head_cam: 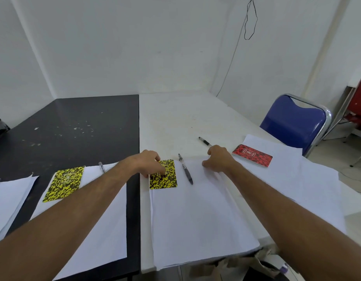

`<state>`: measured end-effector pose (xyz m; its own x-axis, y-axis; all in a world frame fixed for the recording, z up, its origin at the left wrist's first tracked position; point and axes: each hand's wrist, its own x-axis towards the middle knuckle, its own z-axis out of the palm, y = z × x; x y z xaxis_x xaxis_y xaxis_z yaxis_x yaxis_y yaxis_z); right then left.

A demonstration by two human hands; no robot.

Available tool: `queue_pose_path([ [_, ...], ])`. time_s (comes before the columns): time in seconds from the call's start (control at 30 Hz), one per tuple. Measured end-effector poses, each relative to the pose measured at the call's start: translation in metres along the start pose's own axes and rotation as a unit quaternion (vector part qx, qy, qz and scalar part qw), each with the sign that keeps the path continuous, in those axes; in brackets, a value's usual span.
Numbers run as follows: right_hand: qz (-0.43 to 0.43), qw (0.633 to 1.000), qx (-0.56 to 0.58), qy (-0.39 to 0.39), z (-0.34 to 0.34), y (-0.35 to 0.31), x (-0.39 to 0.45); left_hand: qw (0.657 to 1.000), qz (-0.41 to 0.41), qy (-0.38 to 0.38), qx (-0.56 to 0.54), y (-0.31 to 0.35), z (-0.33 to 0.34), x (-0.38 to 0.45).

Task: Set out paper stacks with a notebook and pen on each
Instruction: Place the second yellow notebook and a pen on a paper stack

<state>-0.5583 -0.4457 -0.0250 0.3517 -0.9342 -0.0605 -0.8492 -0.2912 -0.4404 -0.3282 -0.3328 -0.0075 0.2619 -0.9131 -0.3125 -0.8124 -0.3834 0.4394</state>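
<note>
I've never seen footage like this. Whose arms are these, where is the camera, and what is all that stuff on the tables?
There is no machine here: a person wears a wide-angle camera on the head, looking down at their own bare arms. A black table and a white table stand side by side, with paper stacks laid out. The left hand rests its fingers on a yellow speckled notebook on the middle paper stack, beside a pen. The right hand touches that stack's far edge. A second yellow notebook lies to the left, a red notebook to the right. Neither hand is lifting anything.
</note>
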Motion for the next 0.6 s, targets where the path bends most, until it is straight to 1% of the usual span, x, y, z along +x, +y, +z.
queue_pose_path([
  [0.17,-0.003,1.000,0.003,0.015,0.002,0.003,0.003,1.000,-0.014,0.012,-0.007,0.005,0.001,-0.006],
  [0.27,0.002,0.999,-0.014,0.040,0.004,0.003,0.001,0.997,-0.038,0.040,-0.048,0.004,0.000,-0.009],
  [0.37,0.002,0.997,-0.045,0.061,0.006,0.002,-0.004,0.995,-0.064,0.072,-0.019,-0.004,-0.002,-0.008],
  [0.4,0.000,0.997,-0.049,0.061,0.007,0.001,-0.005,0.993,-0.071,0.083,-0.035,-0.008,-0.002,-0.007],
  [0.5,-0.008,0.998,-0.038,0.048,0.009,0.000,-0.004,0.983,-0.084,0.099,-0.129,-0.016,0.000,-0.005],
  [0.6,-0.009,0.999,-0.022,0.040,0.011,-0.001,-0.002,0.976,-0.082,0.099,-0.178,-0.019,-0.001,-0.007],
])
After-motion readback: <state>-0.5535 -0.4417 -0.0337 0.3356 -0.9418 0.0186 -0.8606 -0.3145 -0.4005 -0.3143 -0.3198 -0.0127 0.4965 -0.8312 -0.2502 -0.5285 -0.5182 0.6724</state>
